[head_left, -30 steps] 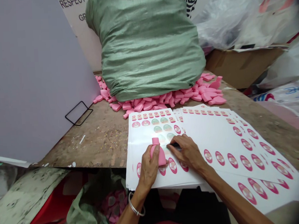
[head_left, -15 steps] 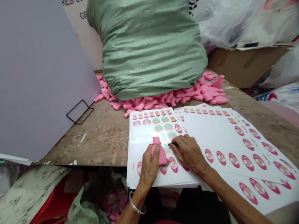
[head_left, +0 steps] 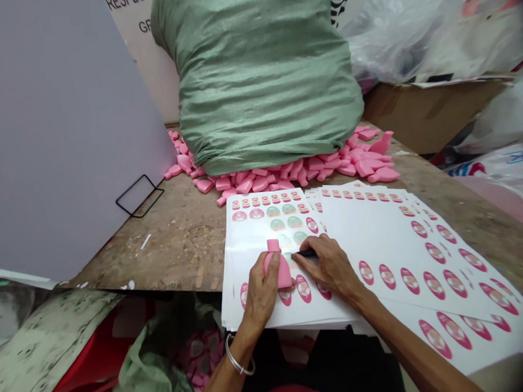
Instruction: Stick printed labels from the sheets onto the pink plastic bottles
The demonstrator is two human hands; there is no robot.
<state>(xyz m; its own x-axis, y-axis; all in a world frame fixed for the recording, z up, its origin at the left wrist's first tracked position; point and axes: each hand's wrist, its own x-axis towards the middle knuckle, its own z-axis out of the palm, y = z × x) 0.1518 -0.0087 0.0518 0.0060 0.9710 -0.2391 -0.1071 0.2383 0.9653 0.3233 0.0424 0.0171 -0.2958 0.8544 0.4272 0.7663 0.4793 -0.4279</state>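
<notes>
Left hand (head_left: 261, 286) gripping pink bottle (head_left: 278, 269), lower centre of frame.
Right hand (head_left: 330, 265) pinching dark tool (head_left: 307, 253) over sticker sheet (head_left: 251, 249).

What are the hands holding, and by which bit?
The left hand holds a pink bottle by its wide body, thumb across the front. The right hand holds a thin black tool; the fingers hide which part.
</notes>
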